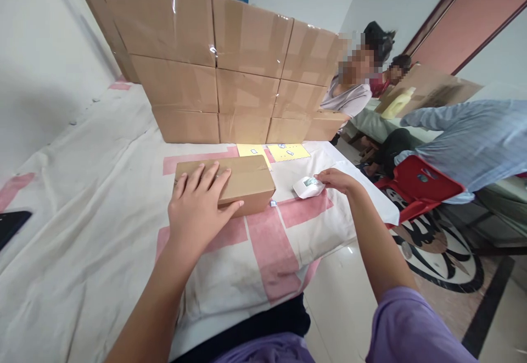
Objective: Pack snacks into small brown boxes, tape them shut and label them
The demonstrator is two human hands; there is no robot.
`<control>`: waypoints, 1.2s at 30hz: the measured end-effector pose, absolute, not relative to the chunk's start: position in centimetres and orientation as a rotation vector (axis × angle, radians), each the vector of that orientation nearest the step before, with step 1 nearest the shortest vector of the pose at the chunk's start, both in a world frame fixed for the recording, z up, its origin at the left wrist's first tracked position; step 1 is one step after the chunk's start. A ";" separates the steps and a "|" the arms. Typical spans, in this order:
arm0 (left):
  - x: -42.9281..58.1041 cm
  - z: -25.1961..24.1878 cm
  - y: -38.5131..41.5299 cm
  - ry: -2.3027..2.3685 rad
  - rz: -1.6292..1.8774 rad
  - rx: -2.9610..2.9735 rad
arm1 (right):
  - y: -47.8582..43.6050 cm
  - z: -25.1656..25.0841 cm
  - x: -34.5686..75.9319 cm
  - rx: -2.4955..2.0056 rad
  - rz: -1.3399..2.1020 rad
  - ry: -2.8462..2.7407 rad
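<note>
A closed brown cardboard box (230,173) lies on the cloth-covered table in front of me. My left hand (201,193) rests on its top with fingers spread, the thumb reaching over the front edge. To the right of the box, my right hand (335,179) pinches the edge of a small white packet (308,186) with a greenish printed patch. The packet is low over the cloth; I cannot tell if it touches it. A tiny white and blue piece (273,204) sits by the box's front right corner.
Stacked, taped cardboard boxes (247,61) form a wall behind the work area. Yellow printed sheets (289,152) lie before it. A dark phone-like object (14,225) is at far left. People sit at right, one on a red chair (426,184), near a yellow bottle (397,103).
</note>
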State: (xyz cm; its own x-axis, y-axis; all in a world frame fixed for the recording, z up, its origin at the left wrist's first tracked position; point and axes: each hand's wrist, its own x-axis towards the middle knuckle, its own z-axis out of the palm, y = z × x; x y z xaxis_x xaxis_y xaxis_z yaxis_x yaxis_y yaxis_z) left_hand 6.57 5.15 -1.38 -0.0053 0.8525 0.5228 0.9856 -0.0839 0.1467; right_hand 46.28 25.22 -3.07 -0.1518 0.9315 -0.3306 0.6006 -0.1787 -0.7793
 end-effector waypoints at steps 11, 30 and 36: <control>6.6 -1.4 5.2 -1.930 -0.732 -1.993 | 25.7 -3.8 45.9 -1.793 1.210 -1.630; 6.7 -1.4 5.0 -1.941 -0.750 -1.988 | 23.5 -4.9 46.0 -1.590 1.256 -1.347; 6.7 -1.2 4.9 -1.924 -0.742 -1.997 | 23.4 -6.7 46.5 -1.347 1.294 -1.255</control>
State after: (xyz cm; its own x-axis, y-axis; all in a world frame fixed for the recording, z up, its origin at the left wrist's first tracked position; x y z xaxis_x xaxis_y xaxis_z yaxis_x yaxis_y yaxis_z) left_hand 6.74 4.89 -1.24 -0.0131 0.8464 0.5324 0.9847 -0.0816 0.1540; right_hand 46.47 23.38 -6.75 -0.0446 0.9909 -0.1267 0.0962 -0.1220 -0.9879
